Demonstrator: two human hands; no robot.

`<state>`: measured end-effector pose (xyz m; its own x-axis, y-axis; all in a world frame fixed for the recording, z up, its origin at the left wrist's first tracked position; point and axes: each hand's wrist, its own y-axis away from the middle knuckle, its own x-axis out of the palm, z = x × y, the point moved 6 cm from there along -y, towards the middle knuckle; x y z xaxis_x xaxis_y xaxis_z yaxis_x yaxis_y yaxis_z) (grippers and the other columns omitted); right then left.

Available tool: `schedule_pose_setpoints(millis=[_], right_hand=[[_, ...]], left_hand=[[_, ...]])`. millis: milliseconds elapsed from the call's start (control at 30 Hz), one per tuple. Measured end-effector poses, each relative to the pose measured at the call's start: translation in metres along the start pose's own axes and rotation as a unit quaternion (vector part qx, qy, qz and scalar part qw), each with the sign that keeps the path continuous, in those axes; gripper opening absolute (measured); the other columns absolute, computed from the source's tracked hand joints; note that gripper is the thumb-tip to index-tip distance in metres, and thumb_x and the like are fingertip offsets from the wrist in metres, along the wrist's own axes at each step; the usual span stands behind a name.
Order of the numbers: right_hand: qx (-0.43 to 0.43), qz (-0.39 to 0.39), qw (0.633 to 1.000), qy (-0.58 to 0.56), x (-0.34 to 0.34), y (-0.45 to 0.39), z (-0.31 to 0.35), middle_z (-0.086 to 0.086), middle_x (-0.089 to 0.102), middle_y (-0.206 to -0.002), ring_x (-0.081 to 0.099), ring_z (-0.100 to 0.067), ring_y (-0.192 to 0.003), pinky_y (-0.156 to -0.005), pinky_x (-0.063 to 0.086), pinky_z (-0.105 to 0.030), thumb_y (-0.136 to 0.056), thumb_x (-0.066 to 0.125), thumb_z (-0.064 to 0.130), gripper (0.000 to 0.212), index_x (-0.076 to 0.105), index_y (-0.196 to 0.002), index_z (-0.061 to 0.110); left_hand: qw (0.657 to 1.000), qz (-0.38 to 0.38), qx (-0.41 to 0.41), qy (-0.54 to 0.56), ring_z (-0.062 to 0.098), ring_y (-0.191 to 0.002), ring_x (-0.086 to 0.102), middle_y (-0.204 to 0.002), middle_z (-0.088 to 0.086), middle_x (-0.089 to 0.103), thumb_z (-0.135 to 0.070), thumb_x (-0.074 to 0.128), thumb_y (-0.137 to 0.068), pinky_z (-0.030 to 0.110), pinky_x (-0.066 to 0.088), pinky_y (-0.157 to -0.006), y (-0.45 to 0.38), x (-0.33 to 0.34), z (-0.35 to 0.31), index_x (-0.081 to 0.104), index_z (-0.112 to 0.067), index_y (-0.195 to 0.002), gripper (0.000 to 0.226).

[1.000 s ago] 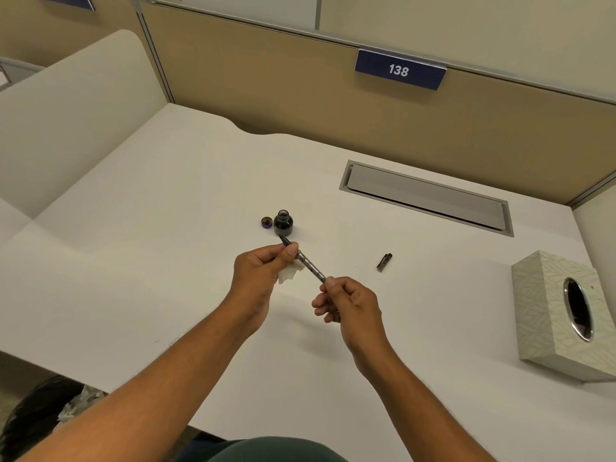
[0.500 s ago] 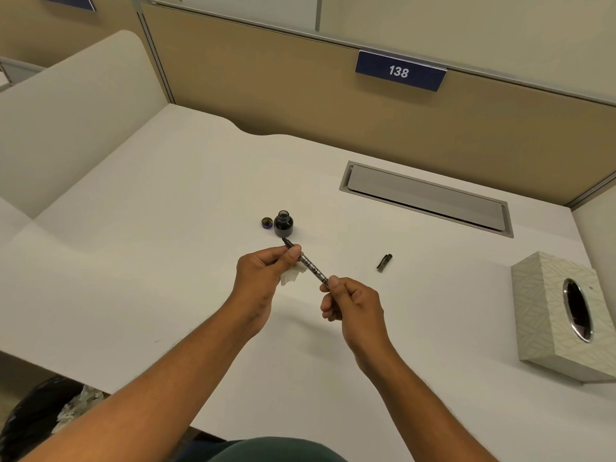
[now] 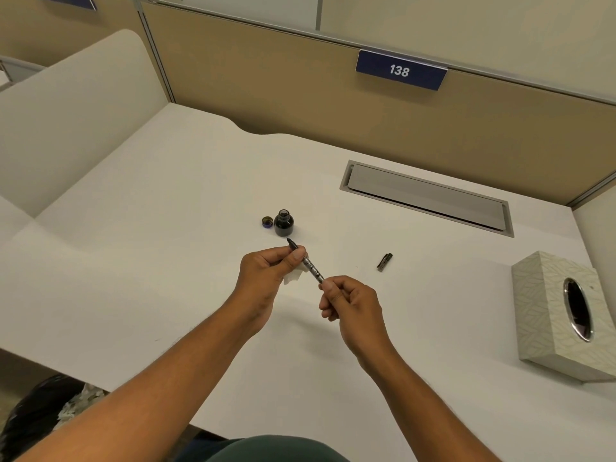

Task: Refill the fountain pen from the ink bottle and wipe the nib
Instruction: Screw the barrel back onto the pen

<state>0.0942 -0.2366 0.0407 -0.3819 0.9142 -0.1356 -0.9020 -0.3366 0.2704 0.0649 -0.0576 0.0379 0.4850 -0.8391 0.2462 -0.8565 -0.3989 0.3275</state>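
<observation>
Uncapped ink bottle [image 3: 284, 223] — dark ink inside — cap [image 3: 267, 222] beside

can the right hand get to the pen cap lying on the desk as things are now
Probably not yet: the right hand is busy pinching the back end of the pen. The path itself looks free, with only bare desk between it and the pen cap.

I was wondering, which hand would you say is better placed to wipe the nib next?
Probably the left hand. It grips the pen just behind the nib and has the tissue tucked under its fingers. The right hand pinches the pen's back end, farther from the nib.
</observation>
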Motion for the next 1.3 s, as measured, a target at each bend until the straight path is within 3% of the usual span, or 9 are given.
schedule_pose_setpoints(millis=[100, 233, 367, 567, 867, 1000, 1133, 1200, 1300], right_hand=[[-0.022, 0.006, 0.999, 0.045, 0.003, 0.001, -0.001, 0.002, 0.077, -0.081, 0.069, -0.009, -0.073, -0.071, 0.056, -0.028, -0.106, 0.057, 0.029, 0.021, 0.073, -0.096, 0.019], [-0.066, -0.026, 0.994, 0.085, 0.001, -0.001, 0.010, 0.014, 0.076, -0.093, 0.069, -0.002, -0.090, -0.073, 0.053, -0.012, -0.097, 0.072, 0.032, 0.008, 0.076, -0.103, 0.032], [-0.065, -0.041, 0.995, 0.064, -0.001, -0.007, 0.012, 0.011, 0.078, -0.085, 0.072, -0.006, -0.081, -0.073, 0.055, -0.013, -0.090, 0.080, 0.024, 0.009, 0.079, -0.097, 0.030], [-0.046, -0.014, 0.996, 0.080, 0.000, -0.014, 0.002, 0.008, 0.080, -0.087, 0.074, -0.008, -0.076, -0.073, 0.057, -0.021, -0.094, 0.076, 0.025, 0.014, 0.082, -0.105, 0.019], [-0.056, -0.038, 0.987, 0.146, -0.005, -0.029, -0.003, 0.020, 0.077, -0.089, 0.070, 0.001, -0.087, -0.073, 0.050, -0.007, -0.093, 0.076, 0.033, 0.012, 0.081, -0.103, 0.030], [-0.049, -0.075, 0.987, 0.130, -0.016, -0.043, -0.011, 0.014, 0.074, -0.098, 0.070, -0.003, -0.093, -0.076, 0.052, -0.013, -0.091, 0.078, 0.030, 0.008, 0.081, -0.098, 0.028], [-0.028, -0.119, 0.982, 0.143, -0.034, -0.066, -0.022, 0.013, 0.075, -0.093, 0.068, 0.004, -0.088, -0.074, 0.046, -0.004, -0.089, 0.080, 0.027, 0.010, 0.081, -0.098, 0.025], [-0.017, -0.148, 0.976, 0.161, -0.043, -0.081, -0.029, 0.011, 0.075, -0.093, 0.068, 0.001, -0.085, -0.075, 0.047, -0.008, -0.087, 0.081, 0.027, 0.015, 0.081, -0.101, 0.022], [-0.012, -0.190, 0.959, 0.209, -0.053, -0.103, -0.041, 0.009, 0.075, -0.093, 0.070, -0.010, -0.089, -0.085, 0.056, -0.032, -0.087, 0.081, 0.031, 0.025, 0.079, -0.110, 0.020]], left_hand=[[1.000, -0.004, -0.002, 0.000, 0.024, -0.102, 0.071, -0.102, 0.009, 0.083, -0.023, 0.079, -0.090, 0.046, 0.049, -0.106, 0.000, 0.001, 0.001, 0.087, -0.016, -0.093, 0.011], [1.000, 0.006, -0.002, -0.009, 0.024, -0.104, 0.074, -0.102, 0.010, 0.083, -0.021, 0.078, -0.092, 0.049, 0.048, -0.112, 0.002, 0.005, 0.003, 0.087, -0.016, -0.094, 0.010], [1.000, 0.012, 0.001, -0.015, 0.022, -0.100, 0.074, -0.100, 0.011, 0.083, -0.019, 0.077, -0.093, 0.050, 0.050, -0.110, 0.003, 0.008, 0.004, 0.087, -0.017, -0.093, 0.010], [0.999, 0.011, 0.006, -0.046, 0.025, -0.100, 0.073, -0.099, 0.010, 0.083, -0.021, 0.076, -0.094, 0.054, 0.051, -0.106, -0.001, 0.006, 0.008, 0.087, -0.021, -0.089, 0.012], [0.999, 0.005, -0.012, -0.052, 0.012, -0.089, 0.076, -0.095, 0.004, 0.084, -0.020, 0.077, -0.093, 0.025, 0.053, -0.084, -0.015, 0.015, 0.018, 0.084, -0.015, -0.098, 0.010], [0.996, 0.009, -0.014, -0.083, 0.004, -0.094, 0.076, -0.099, -0.005, 0.084, -0.017, 0.079, -0.091, 0.013, 0.053, -0.079, -0.024, 0.017, 0.021, 0.084, -0.023, -0.103, 0.014], [0.989, -0.025, -0.024, -0.144, 0.002, -0.106, 0.071, -0.114, -0.010, 0.080, -0.015, 0.074, -0.097, 0.013, 0.049, -0.082, -0.035, 0.007, 0.032, 0.081, -0.025, -0.117, 0.024], [0.988, -0.036, -0.030, -0.149, 0.002, -0.107, 0.071, -0.116, -0.008, 0.079, -0.011, 0.071, -0.098, 0.011, 0.048, -0.083, -0.037, 0.004, 0.037, 0.080, -0.024, -0.119, 0.026], [0.988, -0.049, -0.034, -0.145, 0.004, -0.109, 0.073, -0.119, -0.012, 0.079, -0.006, 0.071, -0.097, 0.012, 0.048, -0.085, -0.037, 0.001, 0.041, 0.081, -0.028, -0.114, 0.030]])
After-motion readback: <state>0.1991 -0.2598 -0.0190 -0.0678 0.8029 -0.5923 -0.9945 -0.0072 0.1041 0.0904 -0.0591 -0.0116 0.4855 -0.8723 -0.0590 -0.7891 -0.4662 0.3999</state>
